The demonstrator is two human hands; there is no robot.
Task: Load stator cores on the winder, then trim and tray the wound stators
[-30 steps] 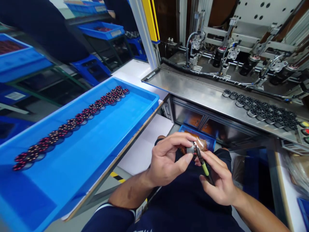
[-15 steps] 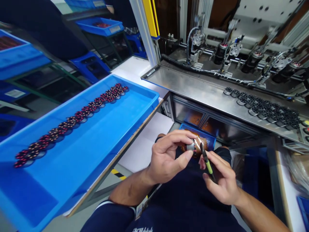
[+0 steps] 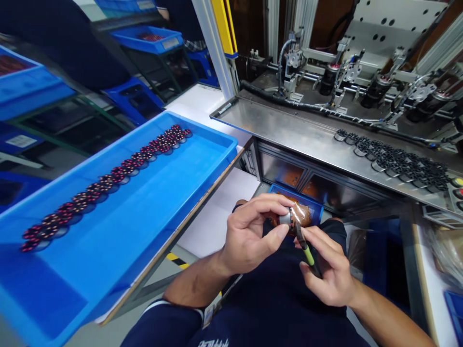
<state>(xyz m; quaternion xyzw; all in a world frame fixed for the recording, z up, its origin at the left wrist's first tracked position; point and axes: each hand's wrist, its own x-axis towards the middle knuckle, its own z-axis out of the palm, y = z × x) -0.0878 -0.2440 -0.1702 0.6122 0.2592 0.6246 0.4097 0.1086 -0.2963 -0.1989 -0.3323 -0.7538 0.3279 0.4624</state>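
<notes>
Between the thumb and fingers of my left hand (image 3: pixel 253 233) is a small round metal part (image 3: pixel 285 218), with dark and red bits on its right side. My right hand (image 3: pixel 331 270) is closed around a cutting tool (image 3: pixel 308 254) with green and black handles. The tool's dark tip is at the right side of the part; whether they touch is too small to tell. Both hands are in front of my body, above a blue bin (image 3: pixel 317 205) that holds brown, shiny material.
A large blue tray (image 3: pixel 144 212) on the left holds a long row of red and black round parts (image 3: pixel 103 185). Several black and silver parts (image 3: pixel 398 159) lie on the metal ledge (image 3: pixel 282 120) of a machine. A person stands at the upper left.
The cutting tool and my right hand have moved slightly left, bringing the tip to the metal part's side. My left hand has kept its hold almost unmoved.
</notes>
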